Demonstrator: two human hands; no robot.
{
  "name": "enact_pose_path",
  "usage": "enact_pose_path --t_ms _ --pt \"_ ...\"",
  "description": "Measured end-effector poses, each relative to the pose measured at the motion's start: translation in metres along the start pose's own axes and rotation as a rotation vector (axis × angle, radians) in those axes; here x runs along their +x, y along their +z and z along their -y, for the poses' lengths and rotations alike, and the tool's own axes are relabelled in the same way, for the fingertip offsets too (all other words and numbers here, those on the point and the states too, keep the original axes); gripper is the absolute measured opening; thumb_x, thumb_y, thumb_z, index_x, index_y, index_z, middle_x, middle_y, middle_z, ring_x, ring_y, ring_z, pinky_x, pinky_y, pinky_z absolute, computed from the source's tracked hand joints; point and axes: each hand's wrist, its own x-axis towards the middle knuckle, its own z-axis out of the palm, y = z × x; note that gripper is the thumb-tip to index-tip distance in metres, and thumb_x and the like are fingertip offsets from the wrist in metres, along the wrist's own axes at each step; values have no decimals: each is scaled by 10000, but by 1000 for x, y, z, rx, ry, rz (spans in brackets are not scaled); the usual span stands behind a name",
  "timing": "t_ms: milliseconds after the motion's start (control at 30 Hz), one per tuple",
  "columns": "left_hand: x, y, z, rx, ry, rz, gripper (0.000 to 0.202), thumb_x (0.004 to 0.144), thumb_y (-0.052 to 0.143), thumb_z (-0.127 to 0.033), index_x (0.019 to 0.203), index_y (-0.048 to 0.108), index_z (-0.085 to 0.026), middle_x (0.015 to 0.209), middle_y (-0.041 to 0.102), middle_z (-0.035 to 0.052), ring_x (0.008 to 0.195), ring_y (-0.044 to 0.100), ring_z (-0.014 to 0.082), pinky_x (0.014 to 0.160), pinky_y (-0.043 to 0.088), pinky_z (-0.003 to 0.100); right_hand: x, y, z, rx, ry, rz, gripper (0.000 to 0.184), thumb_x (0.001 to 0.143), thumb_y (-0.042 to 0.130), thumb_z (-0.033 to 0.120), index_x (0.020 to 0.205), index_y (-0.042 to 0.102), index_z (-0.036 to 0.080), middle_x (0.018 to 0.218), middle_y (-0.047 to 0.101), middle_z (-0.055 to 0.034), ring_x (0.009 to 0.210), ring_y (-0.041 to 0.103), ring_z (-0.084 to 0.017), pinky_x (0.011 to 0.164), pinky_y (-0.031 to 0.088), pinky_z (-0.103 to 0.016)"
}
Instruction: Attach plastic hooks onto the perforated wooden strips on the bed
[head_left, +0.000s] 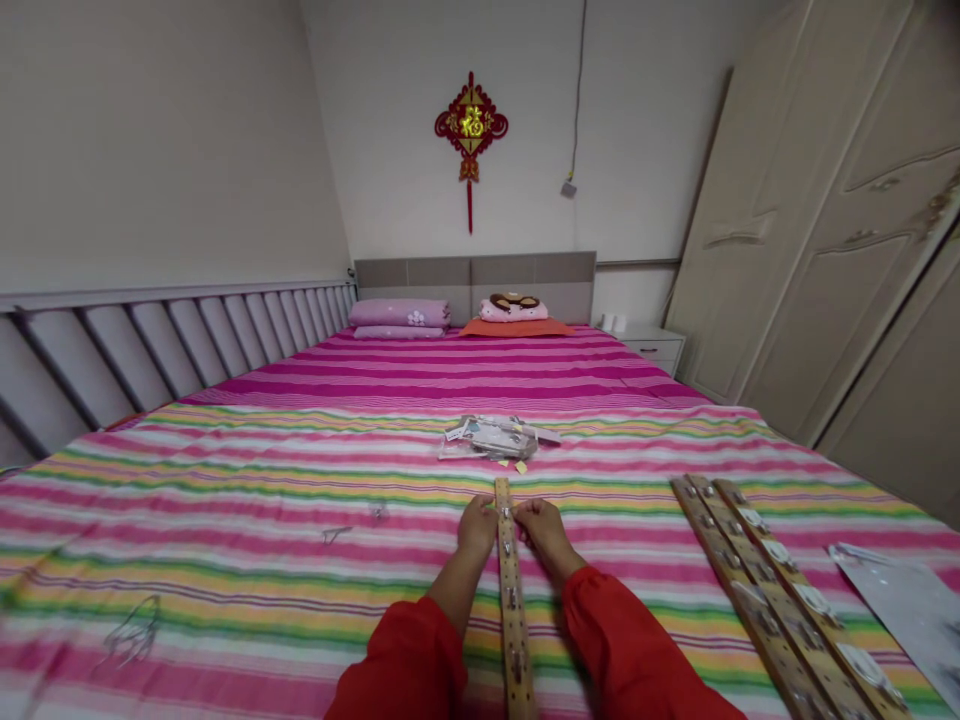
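A narrow wooden strip (pixel 513 625) with a row of metal fittings and small holes lies lengthwise in front of me on the striped bedspread. My left hand (pixel 477 524) is closed at the strip's left edge near its far end, the fingertips against the wood. From the other side, my right hand (pixel 546 530) reaches in with thumb and finger pinched beside the farthest metal fitting (pixel 505 511). Whatever is between those right fingertips is too small to make out. Beyond the strip's far end lies a pile of clear plastic packets (pixel 491 437).
Several similar wooden strips (pixel 757 570) lie side by side at the right, one bearing white coiled pieces (pixel 817 605). A clear plastic bag (pixel 904 600) is beyond them. Thin wire pieces (pixel 133 632) lie at left. Yellow scraps (pixel 521 467) sit near the packets. A railing (pixel 180 345) borders the bed.
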Motion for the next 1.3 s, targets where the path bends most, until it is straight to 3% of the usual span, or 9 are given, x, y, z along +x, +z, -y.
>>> enact_pose_path --t_ms 133,233,400,500,600,833,1033,1133,1300 --pt "-7 -6 -4 -8 62 5 82 694 552 -137 644 610 -167 568 595 -10 531 550 127 537 427 228 -7 -5 6 38 -4 41 303 592 702 418 510 531 181 338 519 29 288 425 -87 325 294 -207" --pt "-12 -27 -5 11 113 -57 70 691 552 -167 657 614 -164 597 604 0 569 563 138 568 444 239 -12 -11 8 87 -29 55 373 605 691 515 560 562 167 451 593 -5 370 507 -103 377 368 -219" --pt "-13 -104 6 106 217 -220 171 701 524 -205 818 640 -159 770 631 36 758 583 177 753 460 297 -17 -18 5 120 -65 71 397 569 725 534 591 592 161 473 609 -1 413 524 -108 423 396 -225" --pt "-10 -155 13 372 284 -412 253 753 470 -266 892 643 -144 831 639 74 821 591 213 790 460 334 -17 -18 2 115 -76 76 380 559 741 516 584 599 164 431 590 11 389 502 -108 415 378 -228" --pt "-10 -184 14 639 308 -430 277 802 436 -304 912 644 -158 886 644 87 873 593 222 806 448 331 -18 -16 2 112 -88 72 361 557 746 500 595 608 168 417 581 23 378 485 -105 408 362 -226" --pt "-13 -179 -6 1150 120 -400 357 852 407 -415 836 639 -144 887 636 118 865 595 260 718 400 351 -19 -16 4 102 -99 74 367 552 748 508 580 607 170 425 583 15 388 497 -110 402 360 -227" --pt "-8 -179 -11 1237 131 -401 329 858 391 -303 875 658 -111 954 631 159 930 568 295 739 376 379 -19 -17 4 124 -103 70 394 526 768 523 582 618 164 435 594 5 381 500 -111 396 368 -230" --pt "-7 -186 -16 1007 159 -438 255 839 428 -254 773 638 -124 876 636 135 894 567 273 735 374 360 -19 -16 4 155 -105 65 408 515 773 534 594 620 165 445 600 2 383 511 -116 394 382 -234" --pt "-14 -188 -34 144 38 -283 211 824 496 -254 669 593 -148 656 620 40 667 587 160 602 405 248 -20 -17 9 205 -130 37 406 521 777 529 601 616 164 454 597 5 399 519 -113 419 409 -236"
